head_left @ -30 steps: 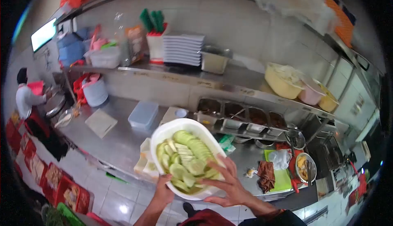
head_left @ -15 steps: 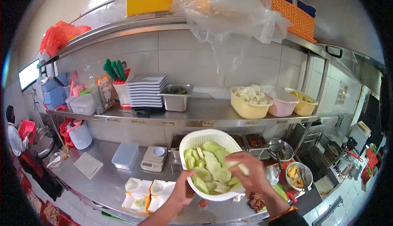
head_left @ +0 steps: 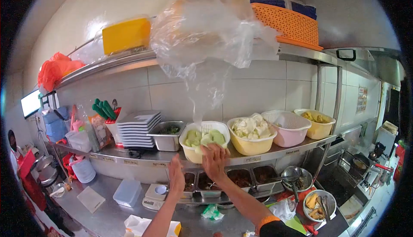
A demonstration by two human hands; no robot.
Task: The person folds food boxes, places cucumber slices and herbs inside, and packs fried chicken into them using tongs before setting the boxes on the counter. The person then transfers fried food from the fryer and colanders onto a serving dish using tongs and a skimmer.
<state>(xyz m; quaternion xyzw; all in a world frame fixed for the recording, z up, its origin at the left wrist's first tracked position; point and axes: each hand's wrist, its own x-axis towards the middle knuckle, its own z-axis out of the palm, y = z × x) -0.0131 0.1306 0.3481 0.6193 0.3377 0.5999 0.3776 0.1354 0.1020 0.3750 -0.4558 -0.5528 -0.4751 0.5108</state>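
A white plastic basket [head_left: 193,155] of sliced cucumber [head_left: 206,138] stands on the steel shelf, at the front edge. My right hand [head_left: 215,162] is at the front right of this basket, its fingers apart and partly over the rim. A pale green piece shows by its fingertips; whether they touch it I cannot tell. Just below and left of the basket, my left hand [head_left: 175,174] is open with its fingers stretched upward, holding nothing. Under the hands, white food boxes [head_left: 140,226] lie on the steel counter, partly behind my left forearm.
Beside the basket are a steel pan [head_left: 167,140], stacked grey trays [head_left: 138,127], a yellow basket of pale slices [head_left: 251,127] and a pink basket [head_left: 288,129]. Below stand food pans [head_left: 238,179], a scale [head_left: 154,198] and a bowl with tongs [head_left: 318,207]. Clear plastic [head_left: 206,82] hangs overhead.
The basket of cucumber has gone from my left hand up onto the shelf. Both hands have moved up to the shelf front, and the view has shifted.
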